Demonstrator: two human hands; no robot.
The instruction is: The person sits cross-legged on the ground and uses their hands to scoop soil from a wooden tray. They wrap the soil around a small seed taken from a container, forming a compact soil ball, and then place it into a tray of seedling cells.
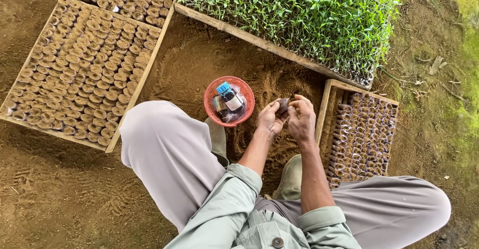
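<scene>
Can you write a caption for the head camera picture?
Both hands hold a small soil pot beside a red basket.

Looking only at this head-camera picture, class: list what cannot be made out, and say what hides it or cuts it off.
- Small dark pot: mostly covered by the left hand and right hand; its contents are hidden.
- Red basket: the bottle and clear wrapping hide the items beneath.
- Seedling tray: cut off by the top edge.
- Tray of filled pots: too small to tell if seeded.
- Right tray: near end hidden behind the knee.
</scene>
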